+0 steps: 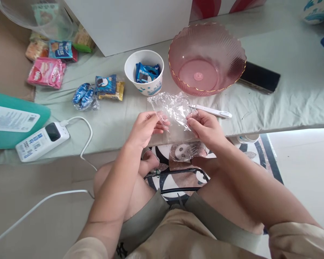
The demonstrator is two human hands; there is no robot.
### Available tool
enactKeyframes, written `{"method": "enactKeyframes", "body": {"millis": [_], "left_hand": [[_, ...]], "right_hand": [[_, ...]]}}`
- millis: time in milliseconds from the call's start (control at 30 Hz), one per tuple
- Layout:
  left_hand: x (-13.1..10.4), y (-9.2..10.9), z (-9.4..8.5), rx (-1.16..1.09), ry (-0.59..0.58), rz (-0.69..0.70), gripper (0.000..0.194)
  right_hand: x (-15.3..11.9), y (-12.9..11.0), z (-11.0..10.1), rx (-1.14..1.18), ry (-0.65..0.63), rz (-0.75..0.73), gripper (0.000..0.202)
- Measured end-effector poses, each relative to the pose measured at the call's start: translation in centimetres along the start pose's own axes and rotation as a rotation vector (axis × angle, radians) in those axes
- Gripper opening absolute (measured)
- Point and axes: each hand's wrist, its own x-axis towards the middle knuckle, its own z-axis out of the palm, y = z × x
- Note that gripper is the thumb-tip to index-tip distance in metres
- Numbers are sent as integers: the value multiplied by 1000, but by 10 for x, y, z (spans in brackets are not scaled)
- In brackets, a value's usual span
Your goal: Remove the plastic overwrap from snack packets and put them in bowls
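Observation:
A crinkled clear plastic bag point(175, 108) is stretched between my hands above the front edge of the cloth-covered table. My left hand point(149, 126) pinches its left side, and my right hand point(203, 124) grips the other side between thumb and fingers. Just behind the bag stands a white paper cup point(151, 88) with blue-wrapped snacks point(147, 73) inside. Beyond my right hand lies a white utility knife point(213, 111), partly hidden by the bag and fingers. A pink ribbed glass bowl point(198, 73) with a gold rim sits behind the knife.
Left of the cup lie more wrapped snacks point(106, 86) and a pink packet point(46, 72). A white power bank point(43, 141) with a cable rests beside a green bottle point(13, 118). A black box point(260, 76) is at the bowl's right. A large white box point(132, 23) stands behind.

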Motion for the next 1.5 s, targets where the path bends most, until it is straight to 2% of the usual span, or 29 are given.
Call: {"method": "enactKeyframes", "body": {"millis": [133,300,367,533,633,700,833,900,967,1033,1133,1200,1233,1267,1367,1500], "left_hand": [[3,4,-5,-39,123,159,15],[11,7,-17,-126,280,332,10],[11,4,-17,-197,225,301,17],[3,-5,-8,-211,-162,-41,53],[0,-4,-3,-204,-212,-58,50],[1,-3,-3,-185,-157,9,38],[6,-1,-5,-104,35,151,17],[8,-1,-7,-123,125,215,15],[8,-1,-8,-170,145,228,23],[4,-1,-8,-200,32,167,42],[-4,-2,-5,-170,-247,50,69],[-8,-3,-2,-89,-350,10,70],[-9,-3,-1,-35,-362,-3,66],[-9,-3,0,11,-341,-8,58],[-8,-1,-2,26,-176,39,33],[-7,5,-8,-107,-45,181,23]], "right_hand": [[-1,1,0,-6,2,-2,14],[0,1,1,-27,8,22,15],[0,2,1,-25,25,16,14],[1,1,1,-11,26,-3,12],[0,0,1,-24,7,-28,11],[-1,0,1,-38,3,-34,12],[-1,0,1,-58,7,-33,11],[-2,0,2,-55,16,-20,12],[-2,-1,2,-43,30,-12,13],[-2,-1,2,-23,46,-12,13],[-2,-2,3,4,59,8,14],[-2,-1,3,12,63,20,16],[-2,0,3,13,65,19,17],[-1,0,3,13,68,13,18],[-1,2,1,24,87,-3,23],[-5,0,-1,85,84,20,33]]}}
